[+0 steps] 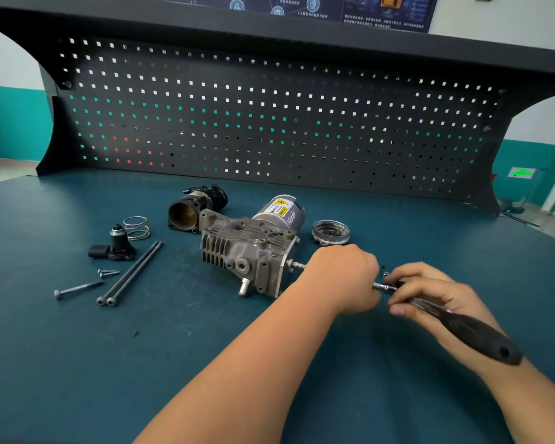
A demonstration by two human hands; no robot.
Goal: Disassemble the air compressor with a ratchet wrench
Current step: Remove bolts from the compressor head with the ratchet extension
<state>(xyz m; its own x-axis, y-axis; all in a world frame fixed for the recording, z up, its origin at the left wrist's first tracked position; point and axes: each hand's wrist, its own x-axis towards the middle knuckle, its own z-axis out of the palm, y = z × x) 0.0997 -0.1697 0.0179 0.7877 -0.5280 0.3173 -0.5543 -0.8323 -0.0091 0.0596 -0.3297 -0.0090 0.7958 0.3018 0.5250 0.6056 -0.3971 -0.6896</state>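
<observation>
The compressor (247, 248) sits mid-bench on the teal mat (77, 363); its finned grey cast body faces left and its smooth silver motor can points back-right; the wrench (474, 334) slants from its matte black handle at lower right up-left toward the compressor's right end; the left hand (343, 277) curls around the wrench's chrome head; the right hand (436, 293) pinches the shaft; two long dark bolts (129, 272) lie to the left.

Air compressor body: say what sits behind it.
Behind the body: a black housing with an open round bore, and the labelled silver motor. The body covers part of each.
</observation>
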